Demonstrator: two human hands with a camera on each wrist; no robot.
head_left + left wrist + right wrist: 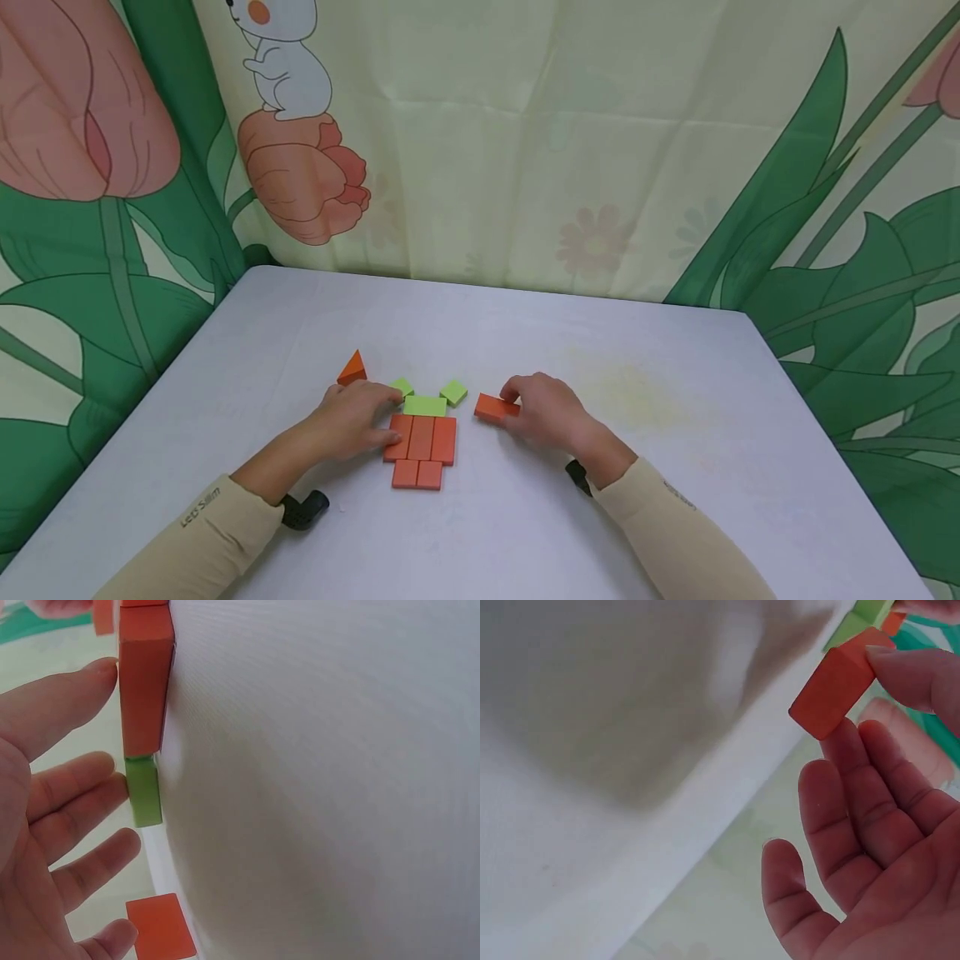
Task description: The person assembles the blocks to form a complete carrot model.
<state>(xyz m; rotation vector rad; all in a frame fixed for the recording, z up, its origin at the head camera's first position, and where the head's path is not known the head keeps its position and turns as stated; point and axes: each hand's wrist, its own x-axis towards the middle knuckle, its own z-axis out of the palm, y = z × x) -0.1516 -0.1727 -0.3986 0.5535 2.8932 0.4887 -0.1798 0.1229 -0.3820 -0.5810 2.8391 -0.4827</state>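
My right hand pinches an orange rectangular block between thumb and fingers, just above or at the tabletop. Left of it lies a flat figure of blocks: three upright orange blocks side by side, two small orange blocks below and a green block above. Two small green blocks, one on the right and one on the left, sit tilted near its upper corners. My left hand rests at the figure's left side, its thumb by an orange block, fingers loosely extended near a green block.
An orange triangular block stands behind the left hand. All lies on a white-covered table. A printed curtain hangs behind the table's far edge. Each wrist wears a small black camera, such as the left one.
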